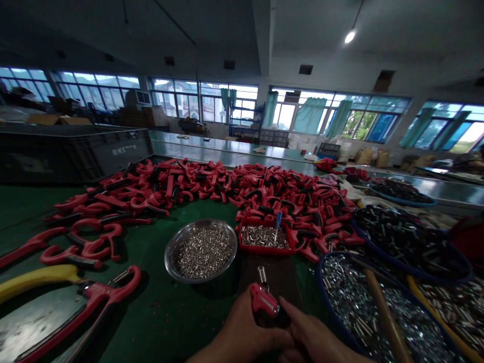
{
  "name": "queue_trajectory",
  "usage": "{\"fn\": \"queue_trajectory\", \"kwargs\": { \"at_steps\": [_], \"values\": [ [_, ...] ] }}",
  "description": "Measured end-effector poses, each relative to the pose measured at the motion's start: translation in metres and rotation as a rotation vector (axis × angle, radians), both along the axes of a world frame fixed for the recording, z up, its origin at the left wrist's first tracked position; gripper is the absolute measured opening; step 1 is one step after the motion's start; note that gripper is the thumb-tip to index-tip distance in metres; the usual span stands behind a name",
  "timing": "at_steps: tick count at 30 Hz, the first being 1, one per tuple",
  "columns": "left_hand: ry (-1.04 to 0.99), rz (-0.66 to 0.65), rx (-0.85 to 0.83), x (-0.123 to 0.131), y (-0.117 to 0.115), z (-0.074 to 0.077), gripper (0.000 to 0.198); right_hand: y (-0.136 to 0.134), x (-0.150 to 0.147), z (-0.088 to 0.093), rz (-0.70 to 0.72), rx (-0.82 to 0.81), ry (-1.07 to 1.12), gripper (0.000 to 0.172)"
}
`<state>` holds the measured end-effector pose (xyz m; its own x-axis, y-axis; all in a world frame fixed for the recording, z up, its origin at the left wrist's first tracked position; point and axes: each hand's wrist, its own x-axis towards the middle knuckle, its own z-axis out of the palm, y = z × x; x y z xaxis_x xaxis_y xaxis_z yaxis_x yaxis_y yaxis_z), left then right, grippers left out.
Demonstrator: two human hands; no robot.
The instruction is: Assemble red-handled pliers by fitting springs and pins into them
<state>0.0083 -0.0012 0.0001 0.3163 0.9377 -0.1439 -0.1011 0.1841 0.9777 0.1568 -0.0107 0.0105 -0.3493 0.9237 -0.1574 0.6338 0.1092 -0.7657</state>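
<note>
Close in front of me, my left hand [242, 325] is closed around a red and black plastic tool handle [265, 301]. A small metal coil spring [262, 275] stands up from its far end. My right hand [310, 330] grips the same handle from the right, its thumb along the black side; the lower part of the handle is hidden by my fingers. Beyond my hands are a steel bowl [171, 262] of small metal pins and a red tray [247, 248] of similar pins with a blue-handled tool in it.
A large heap of red and black handles [212, 181] spreads behind the bowl. Blue-rimmed baskets [324, 282] of metal parts stand at right, a wooden-handled tool [385, 312] across one. At left lie a red tool with a spring [99, 297], a yellow handle [41, 277] and a dark crate [86, 156].
</note>
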Motion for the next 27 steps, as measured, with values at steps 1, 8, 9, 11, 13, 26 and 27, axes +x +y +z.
{"fn": "queue_trajectory", "kwargs": {
  "at_steps": [1, 8, 9, 11, 13, 26, 27],
  "values": [
    [0.067, -0.037, 0.028, -0.002, 0.001, 0.002, 0.048, -0.001, 0.002, -0.001, 0.037, 0.034, -0.023, 0.063],
    [0.276, -0.275, 0.215, -0.02, -0.007, 0.036, 0.037, 0.01, 0.028, 0.033, 0.246, 0.579, -0.417, 0.037],
    [0.289, -0.296, 0.218, -0.022, -0.008, 0.039, 0.041, 0.013, 0.029, 0.038, 0.341, 0.647, -0.503, 0.042],
    [0.352, -0.328, 0.258, -0.023, -0.005, 0.037, 0.043, 0.018, 0.029, 0.041, 0.467, 0.708, -0.622, 0.037],
    [0.521, -0.295, 0.366, -0.022, 0.003, 0.03, 0.042, 0.021, 0.029, 0.036, 0.438, 0.755, -0.706, 0.023],
    [1.167, -0.297, 0.875, -0.018, 0.074, 0.036, 0.059, 0.033, 0.087, 0.026, -0.115, 0.687, -0.778, 0.014],
    [1.211, -0.252, 0.816, -0.018, 0.086, 0.04, 0.049, 0.032, 0.109, 0.024, -0.224, 0.699, -0.72, 0.016]
  ]
}}
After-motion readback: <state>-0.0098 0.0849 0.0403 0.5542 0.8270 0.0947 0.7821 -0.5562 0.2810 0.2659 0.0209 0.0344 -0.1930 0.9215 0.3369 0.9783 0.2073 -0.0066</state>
